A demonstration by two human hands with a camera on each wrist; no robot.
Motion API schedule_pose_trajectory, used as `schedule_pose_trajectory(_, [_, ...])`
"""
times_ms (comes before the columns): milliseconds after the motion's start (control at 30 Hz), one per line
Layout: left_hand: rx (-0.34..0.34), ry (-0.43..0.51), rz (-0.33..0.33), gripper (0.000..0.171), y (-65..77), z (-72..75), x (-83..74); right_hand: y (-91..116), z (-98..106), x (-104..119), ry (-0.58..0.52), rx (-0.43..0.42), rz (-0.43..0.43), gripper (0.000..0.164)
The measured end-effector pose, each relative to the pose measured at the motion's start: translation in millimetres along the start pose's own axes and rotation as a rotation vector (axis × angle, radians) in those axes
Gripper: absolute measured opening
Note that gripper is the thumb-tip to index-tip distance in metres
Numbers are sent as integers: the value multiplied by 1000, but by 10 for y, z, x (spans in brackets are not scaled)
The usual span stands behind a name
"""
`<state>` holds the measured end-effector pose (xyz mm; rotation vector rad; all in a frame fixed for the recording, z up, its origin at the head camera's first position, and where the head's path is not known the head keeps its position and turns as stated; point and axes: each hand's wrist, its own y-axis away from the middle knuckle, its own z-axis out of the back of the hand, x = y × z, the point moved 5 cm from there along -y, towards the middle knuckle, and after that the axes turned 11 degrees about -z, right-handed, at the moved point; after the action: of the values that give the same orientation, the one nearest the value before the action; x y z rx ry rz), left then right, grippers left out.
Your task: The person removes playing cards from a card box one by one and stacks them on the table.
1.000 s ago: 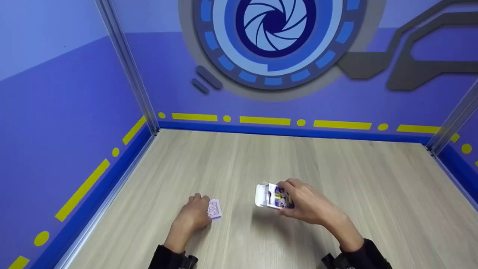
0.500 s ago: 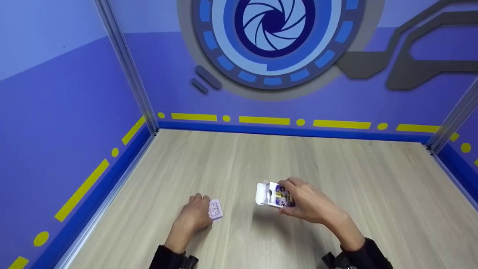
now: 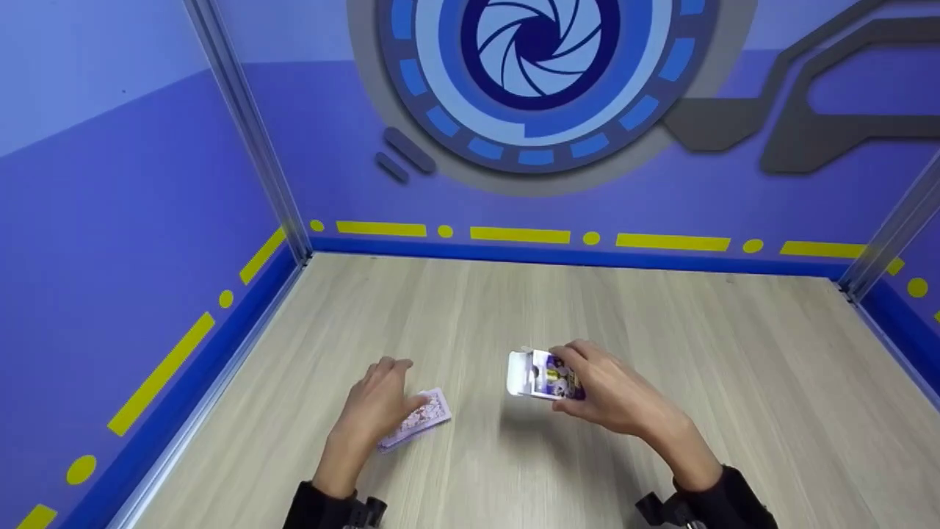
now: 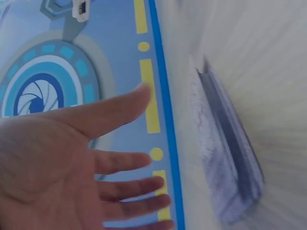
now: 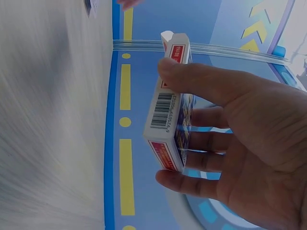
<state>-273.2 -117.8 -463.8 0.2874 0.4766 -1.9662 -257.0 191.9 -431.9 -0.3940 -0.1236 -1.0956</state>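
Observation:
A stack of playing cards with pink patterned backs lies on the table, slightly fanned at its edges. My left hand hovers just beside and over it, and the thumb overlaps the stack in the head view. In the left wrist view the fingers of that hand are straight and spread, apart from the cards. With fingers and thumb my right hand grips a small card box above the table. Its flap stands open toward the left. A barcode shows on the box's side in the right wrist view.
The light wood table meets a blue printed wall at the back. Another wall panel rises on the left, with a metal corner post between them.
My left hand has let go of the cards and lifted slightly, its fingers spreading. The cards have turned and now show more of their backs. The right hand with the box has risen a little.

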Motion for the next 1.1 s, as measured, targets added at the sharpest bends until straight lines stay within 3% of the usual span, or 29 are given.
schedule_pose_trajectory(100, [-164,-34,-111,40,-39,89,-198,-3,20,14,-4,-20,6,70])
schedule_pose_trajectory(167, [-232,-41,-172,30,-54,124,-331,-2,34,23,-11,-28,8,70])
schedule_pose_trajectory(400, [-374,-44,-258,16,-56,169,-577,-1,54,82,-12,-36,10,71])
schedule_pose_trajectory(500, [-417,35,-285,12,-39,120,-681,-3,28,129,-9,-23,23,70])
schedule_pose_trajectory(767, [-366,428,-351,10,-17,-126,-1045,18,-23,273,0,-10,64,70])
schedule_pose_trajectory(900, [-349,485,-336,15,-10,-205,-1079,34,-47,344,10,-8,90,71])
schedule_pose_trajectory(1100, [-288,535,-224,19,-22,-279,-1001,51,-59,416,16,-15,124,70])
